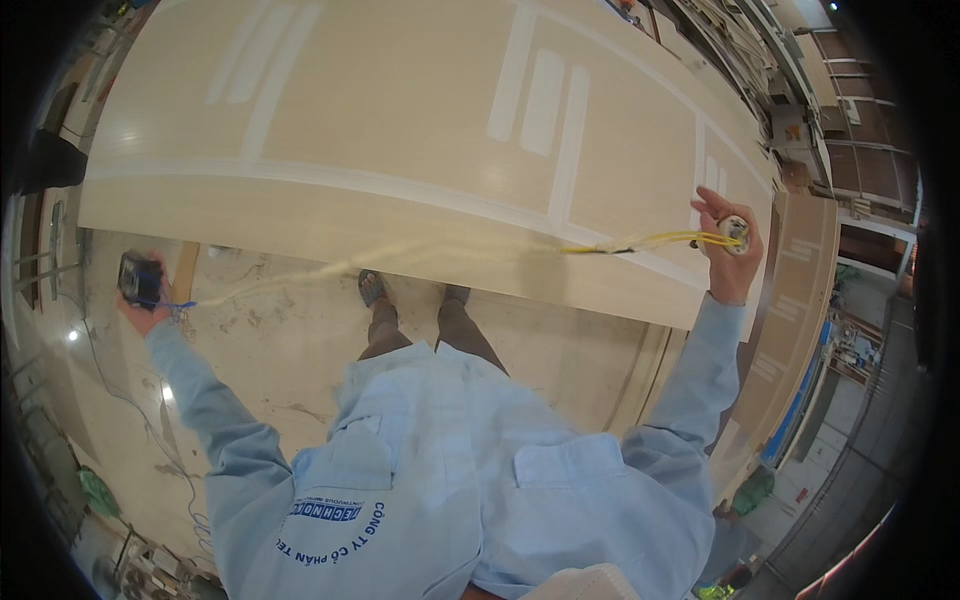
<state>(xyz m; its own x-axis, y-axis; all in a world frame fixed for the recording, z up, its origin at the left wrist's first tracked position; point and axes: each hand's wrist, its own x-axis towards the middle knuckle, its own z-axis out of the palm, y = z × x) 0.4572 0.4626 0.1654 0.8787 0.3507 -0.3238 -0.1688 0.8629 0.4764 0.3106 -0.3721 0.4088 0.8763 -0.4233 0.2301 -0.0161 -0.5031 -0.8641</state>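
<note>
My left hand (143, 314), out at the left past the panel's near edge, is closed around a dark, boxy device (138, 278) whose exact kind I cannot make out. My right hand (736, 272) is raised over the right part of the panel and grips a round whitish piece (735, 230), with some fingers stretched out. A thin cord (640, 241) runs between both hands. It looks yellow near the right hand, pale and blurred along the middle, and blue by the dark device. The cord hangs across the front of the large beige panel (400, 120).
Pale filled strips (543, 100) mark the panel. More stacked panels (795, 300) stand at the right. A thin cable (130, 400) lies on the stained floor (280, 370) at left. Long strips of material (715, 50) are piled at the far right, and a dark object (55, 160) is at far left.
</note>
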